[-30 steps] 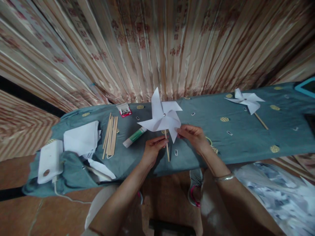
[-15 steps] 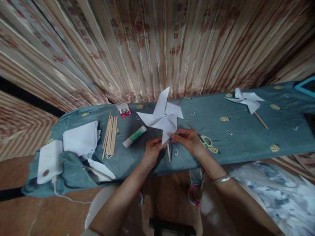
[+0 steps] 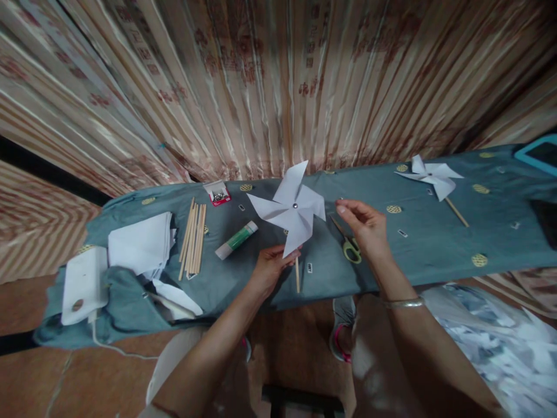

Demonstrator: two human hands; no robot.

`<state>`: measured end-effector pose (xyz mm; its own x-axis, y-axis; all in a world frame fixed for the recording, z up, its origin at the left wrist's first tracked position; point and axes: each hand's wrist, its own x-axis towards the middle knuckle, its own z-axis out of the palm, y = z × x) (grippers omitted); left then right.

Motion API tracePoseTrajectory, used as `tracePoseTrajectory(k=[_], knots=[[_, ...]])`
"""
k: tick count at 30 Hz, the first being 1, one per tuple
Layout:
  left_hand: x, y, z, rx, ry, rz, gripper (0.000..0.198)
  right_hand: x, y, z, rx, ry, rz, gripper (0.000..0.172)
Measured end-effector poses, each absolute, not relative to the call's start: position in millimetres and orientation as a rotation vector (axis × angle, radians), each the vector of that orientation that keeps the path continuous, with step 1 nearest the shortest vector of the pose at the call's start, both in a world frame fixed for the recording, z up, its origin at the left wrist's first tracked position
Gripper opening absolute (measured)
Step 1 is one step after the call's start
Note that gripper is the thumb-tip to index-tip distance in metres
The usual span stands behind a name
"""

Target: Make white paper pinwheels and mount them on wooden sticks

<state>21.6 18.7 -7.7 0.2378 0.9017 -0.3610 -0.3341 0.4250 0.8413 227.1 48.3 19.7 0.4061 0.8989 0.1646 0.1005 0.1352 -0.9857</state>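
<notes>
A white paper pinwheel (image 3: 300, 220) with a round silver pin head at its centre is raised above the cloth. My left hand (image 3: 272, 266) is closed below it, with the thumb and fingers around the wooden stick (image 3: 297, 276). The lowest blade hides part of this grip. To the right of the blades, apart from them, my right hand (image 3: 365, 229) points its thumb and index finger leftward. Nothing shows in it, and its other fingers are loosely curled. Scissors (image 3: 351, 251) with yellow-green handles lie on the cloth between the pinwheel and my right hand.
On the left of the cloth-covered table (image 3: 369, 278) lie a glue stick (image 3: 237, 240), several wooden sticks (image 3: 192, 239), an open box of pins (image 3: 218, 194), white paper (image 3: 141, 244) and a white corded device (image 3: 86, 287). Another pinwheel (image 3: 437, 173) lies at the right.
My right hand has let go of the lower blade and moved right and up, uncovering the scissors. My left hand still holds the pinwheel, which has shifted slightly right.
</notes>
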Motion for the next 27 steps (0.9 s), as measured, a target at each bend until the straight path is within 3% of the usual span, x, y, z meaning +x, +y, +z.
tracePoseTrajectory(k=[10,20,27], knots=[[21.0,19.9,-6.7,0.689,0.985,0.996,0.028,217.4,55.6,10.8,-1.272,-0.997,0.942,0.029],[18.8,22.5,-11.2,0.718,1.011,1.015,0.028,206.1,48.4,16.6,-1.286,-1.032,1.025,0.04],[18.2,24.1,-15.2,0.729,1.046,1.032,0.029,199.4,43.5,20.9,-1.266,-0.979,1.166,0.038]])
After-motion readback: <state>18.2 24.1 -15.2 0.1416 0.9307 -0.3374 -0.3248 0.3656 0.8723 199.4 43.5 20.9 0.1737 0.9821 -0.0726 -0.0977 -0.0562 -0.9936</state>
